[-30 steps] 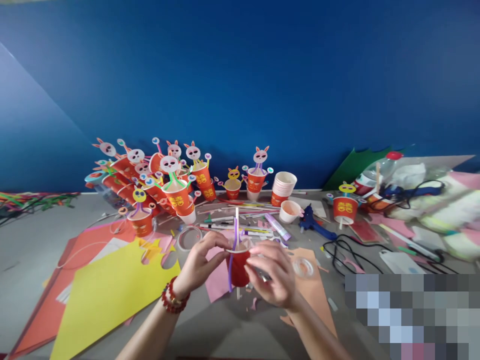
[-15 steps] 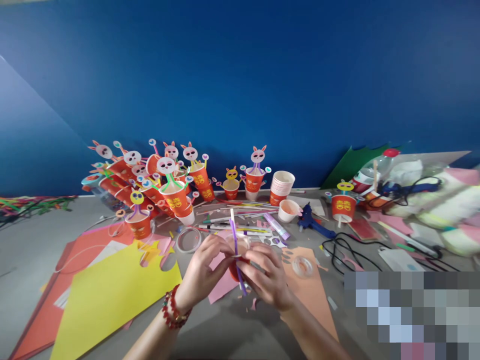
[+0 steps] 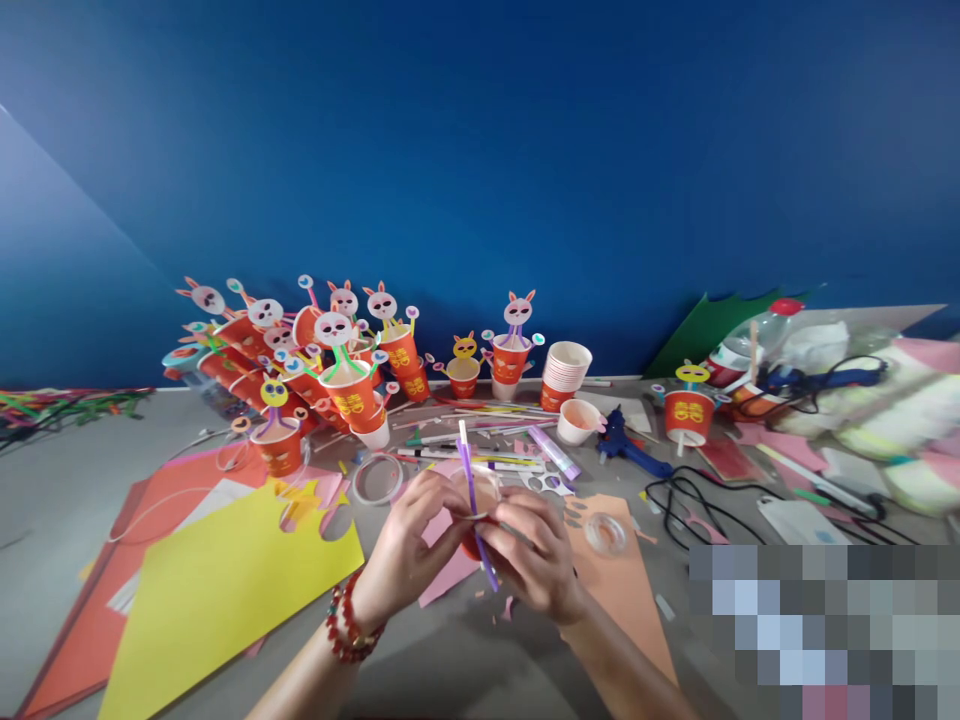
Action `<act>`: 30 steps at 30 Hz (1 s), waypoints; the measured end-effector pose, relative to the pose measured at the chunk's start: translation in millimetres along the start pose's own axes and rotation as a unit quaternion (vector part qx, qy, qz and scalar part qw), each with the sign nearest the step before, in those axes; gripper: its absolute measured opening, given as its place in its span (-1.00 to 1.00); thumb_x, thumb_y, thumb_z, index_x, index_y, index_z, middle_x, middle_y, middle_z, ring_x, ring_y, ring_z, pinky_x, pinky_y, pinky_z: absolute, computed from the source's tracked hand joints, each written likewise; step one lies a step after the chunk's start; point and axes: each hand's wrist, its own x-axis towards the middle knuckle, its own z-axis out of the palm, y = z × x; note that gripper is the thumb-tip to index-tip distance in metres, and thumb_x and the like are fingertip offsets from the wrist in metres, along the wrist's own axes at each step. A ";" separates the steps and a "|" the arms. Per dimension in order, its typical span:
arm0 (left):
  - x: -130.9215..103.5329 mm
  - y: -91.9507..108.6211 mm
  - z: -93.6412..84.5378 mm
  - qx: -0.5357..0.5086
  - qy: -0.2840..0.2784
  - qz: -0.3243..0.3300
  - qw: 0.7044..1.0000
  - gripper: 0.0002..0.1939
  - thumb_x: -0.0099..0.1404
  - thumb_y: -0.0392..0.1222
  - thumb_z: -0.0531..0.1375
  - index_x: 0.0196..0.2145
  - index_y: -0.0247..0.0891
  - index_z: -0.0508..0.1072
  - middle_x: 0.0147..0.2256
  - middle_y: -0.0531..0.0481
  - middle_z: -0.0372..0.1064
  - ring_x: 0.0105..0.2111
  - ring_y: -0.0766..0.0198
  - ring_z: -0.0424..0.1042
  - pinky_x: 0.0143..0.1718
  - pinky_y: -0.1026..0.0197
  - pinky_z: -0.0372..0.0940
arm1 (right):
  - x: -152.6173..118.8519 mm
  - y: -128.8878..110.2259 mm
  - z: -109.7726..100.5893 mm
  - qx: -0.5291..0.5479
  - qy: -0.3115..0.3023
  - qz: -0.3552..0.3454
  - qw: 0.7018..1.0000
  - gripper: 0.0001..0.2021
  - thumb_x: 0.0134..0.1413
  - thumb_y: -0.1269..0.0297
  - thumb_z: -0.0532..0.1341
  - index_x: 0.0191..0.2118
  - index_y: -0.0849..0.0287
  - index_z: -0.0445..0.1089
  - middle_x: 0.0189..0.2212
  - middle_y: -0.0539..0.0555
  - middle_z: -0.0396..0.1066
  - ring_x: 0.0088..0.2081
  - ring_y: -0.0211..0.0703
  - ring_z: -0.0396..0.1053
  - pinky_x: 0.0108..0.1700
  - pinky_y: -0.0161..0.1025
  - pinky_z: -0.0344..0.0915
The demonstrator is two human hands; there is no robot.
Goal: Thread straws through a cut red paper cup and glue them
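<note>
Above the middle of the table, a red paper cup (image 3: 471, 545) with a pale inside is held between my two hands. Across its rim lies a thin purple stick (image 3: 470, 475) with a white tip, one end pointing away and the other down in front. My left hand (image 3: 424, 525), with red beads at the wrist, pinches the rim on the left side. My right hand (image 3: 532, 550) is closed around the right side, fingertips at the rim beside the stick. Fingers cover much of the cup, and I cannot tell how the stick is fastened.
Several red cups with paper rabbit faces (image 3: 334, 328) stand at the back left. A cup stack (image 3: 566, 375), a blue glue gun (image 3: 630, 445) with a black cord and a tape roll (image 3: 377, 479) lie around. Yellow card (image 3: 240, 610) and orange card (image 3: 622, 600) flank my hands.
My hands keep their hold on the cup with almost no movement. The stick's lower end has shifted slightly to the right.
</note>
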 end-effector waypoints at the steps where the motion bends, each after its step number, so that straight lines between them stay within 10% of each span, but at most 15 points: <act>1: 0.1 0.3 0.0 -0.001 0.001 0.000 1.000 -0.93 0.36 -0.34 0.18 -0.28 -0.21 0.37 -0.32 -0.04 0.43 -0.25 0.19 0.37 -0.16 0.11 0.27 | 0.1 0.2 0.1 0.005 -0.003 0.004 1.000 -0.80 0.23 0.39 0.23 -0.04 0.15 0.47 -0.23 0.12 0.49 -0.14 -0.03 0.41 -0.02 0.00 0.46; 30: -5.2 1.2 8.3 0.177 0.003 0.101 0.979 -0.80 0.35 -0.40 0.13 -0.10 -0.22 0.37 -0.22 -0.10 0.42 -0.22 0.15 0.34 -0.11 0.01 0.27 | 13.7 -6.2 -2.4 0.085 0.051 0.112 0.989 -0.88 0.20 0.38 0.23 -0.17 0.06 0.48 -0.27 0.09 0.44 -0.21 -0.01 0.45 -0.13 -0.01 0.45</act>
